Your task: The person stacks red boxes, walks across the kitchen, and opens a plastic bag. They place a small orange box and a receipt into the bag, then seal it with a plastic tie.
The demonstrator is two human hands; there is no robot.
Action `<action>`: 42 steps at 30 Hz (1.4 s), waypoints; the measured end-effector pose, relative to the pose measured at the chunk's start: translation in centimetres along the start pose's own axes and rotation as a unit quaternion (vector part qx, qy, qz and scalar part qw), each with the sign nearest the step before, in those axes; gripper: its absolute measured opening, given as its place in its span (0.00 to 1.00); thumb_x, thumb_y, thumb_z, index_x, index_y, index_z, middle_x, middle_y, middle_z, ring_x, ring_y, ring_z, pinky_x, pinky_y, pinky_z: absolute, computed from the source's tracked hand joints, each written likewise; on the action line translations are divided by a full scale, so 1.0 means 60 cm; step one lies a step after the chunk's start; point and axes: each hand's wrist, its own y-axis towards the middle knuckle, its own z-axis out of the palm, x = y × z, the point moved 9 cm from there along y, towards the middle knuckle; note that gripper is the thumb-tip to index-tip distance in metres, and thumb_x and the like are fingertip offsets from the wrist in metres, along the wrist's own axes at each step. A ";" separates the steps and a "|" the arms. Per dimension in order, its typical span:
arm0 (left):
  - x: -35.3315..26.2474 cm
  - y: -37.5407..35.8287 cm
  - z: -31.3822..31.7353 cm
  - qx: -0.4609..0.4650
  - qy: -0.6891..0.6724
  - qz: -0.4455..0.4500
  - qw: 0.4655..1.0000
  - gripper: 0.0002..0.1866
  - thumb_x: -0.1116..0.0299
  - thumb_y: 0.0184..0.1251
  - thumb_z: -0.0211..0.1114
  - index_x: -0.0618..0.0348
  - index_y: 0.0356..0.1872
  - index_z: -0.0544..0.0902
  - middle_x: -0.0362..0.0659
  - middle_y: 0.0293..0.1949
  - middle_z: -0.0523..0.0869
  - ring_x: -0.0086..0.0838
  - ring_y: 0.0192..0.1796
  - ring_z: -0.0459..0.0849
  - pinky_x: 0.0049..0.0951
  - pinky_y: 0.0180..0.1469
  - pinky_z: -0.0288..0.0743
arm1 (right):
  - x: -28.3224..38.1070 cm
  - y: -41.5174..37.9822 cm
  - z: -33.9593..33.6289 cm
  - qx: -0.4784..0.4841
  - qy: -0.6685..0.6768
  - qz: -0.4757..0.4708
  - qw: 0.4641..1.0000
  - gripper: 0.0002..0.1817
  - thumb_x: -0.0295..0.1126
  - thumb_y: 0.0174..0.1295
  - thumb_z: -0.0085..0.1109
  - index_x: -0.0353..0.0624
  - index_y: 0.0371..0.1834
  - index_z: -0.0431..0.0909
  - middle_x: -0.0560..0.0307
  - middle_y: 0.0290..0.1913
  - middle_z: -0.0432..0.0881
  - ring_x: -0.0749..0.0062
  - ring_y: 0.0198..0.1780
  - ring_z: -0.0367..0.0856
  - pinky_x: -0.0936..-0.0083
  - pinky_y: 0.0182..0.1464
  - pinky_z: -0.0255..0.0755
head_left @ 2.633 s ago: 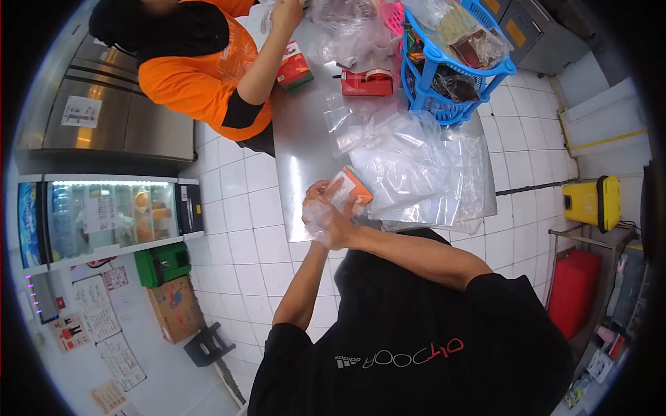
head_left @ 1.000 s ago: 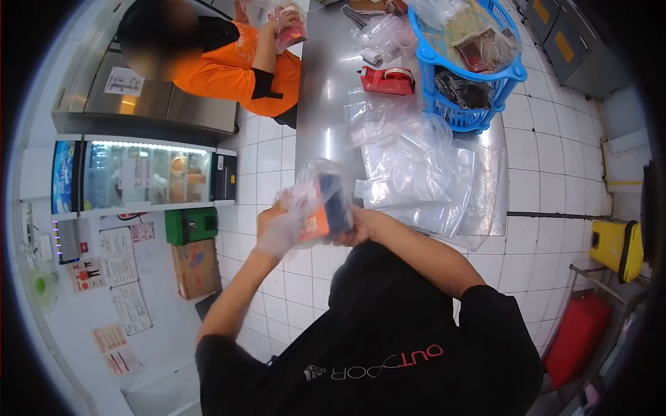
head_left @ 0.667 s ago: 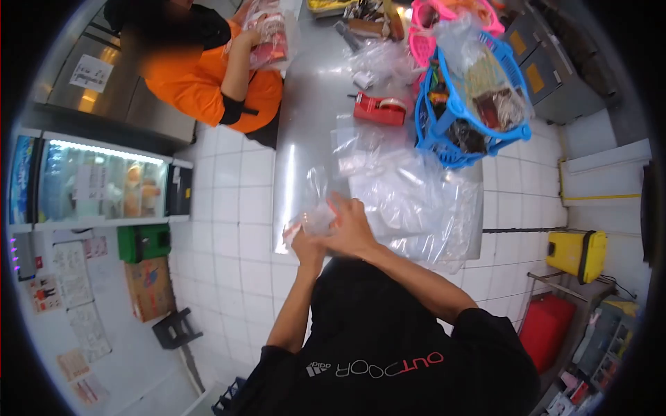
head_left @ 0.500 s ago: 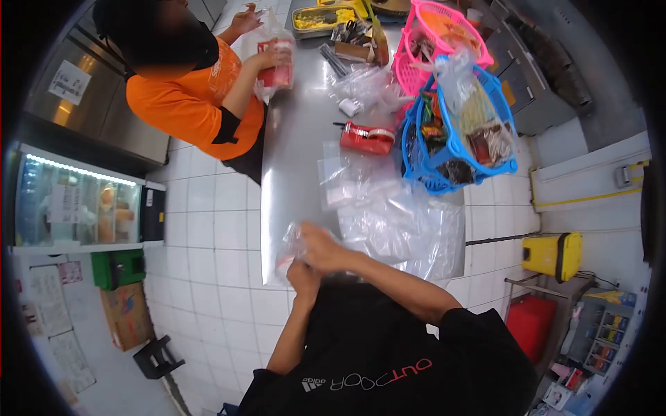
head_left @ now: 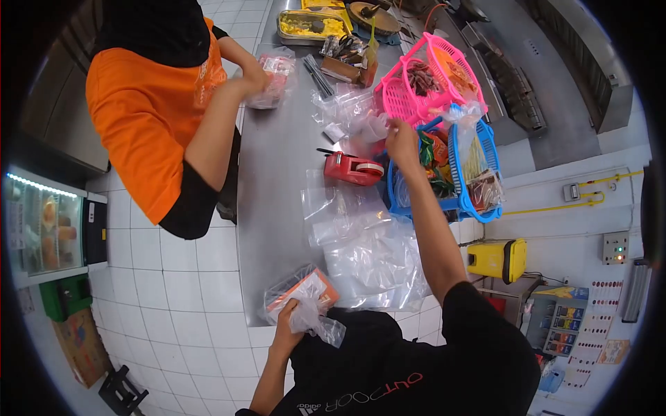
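My left hand [head_left: 286, 324] grips the gathered neck of a clear plastic bag [head_left: 313, 317] at the near left corner of the steel table. Inside that bag is an orange and white box [head_left: 305, 290]. My right hand [head_left: 402, 144] is stretched forward beside the blue basket [head_left: 454, 203], its fingers closed on the edge of a crumpled clear plastic bag [head_left: 371, 127]. A red tape dispenser [head_left: 345, 168] stands just left of my right forearm. Flat clear plastic bags [head_left: 371, 256] lie spread between my arms.
Across the table [head_left: 267, 201], a co-worker in an orange shirt [head_left: 142, 104] handles a bagged package [head_left: 277, 80]. A pink basket [head_left: 402, 97] stands behind the blue one, both filled with packets. Farther back are a metal tray of yellow food [head_left: 312, 26] and a box of utensils [head_left: 343, 69].
My right hand has left the bag by my left hand and reached forward to the plastic by the baskets. The orange box now shows in my left hand's bag. The view has shifted.
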 end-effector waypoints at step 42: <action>0.004 -0.022 0.016 -0.045 0.374 0.257 0.890 0.14 0.74 0.65 0.63 0.61 0.52 0.82 0.51 0.47 0.86 0.44 0.48 0.85 0.41 0.52 0.79 | 0.118 -0.584 -0.098 0.510 0.453 0.234 0.693 0.07 0.30 0.70 0.64 0.37 0.38 0.80 0.53 0.37 0.89 0.80 0.33 0.84 0.82 0.34 0.76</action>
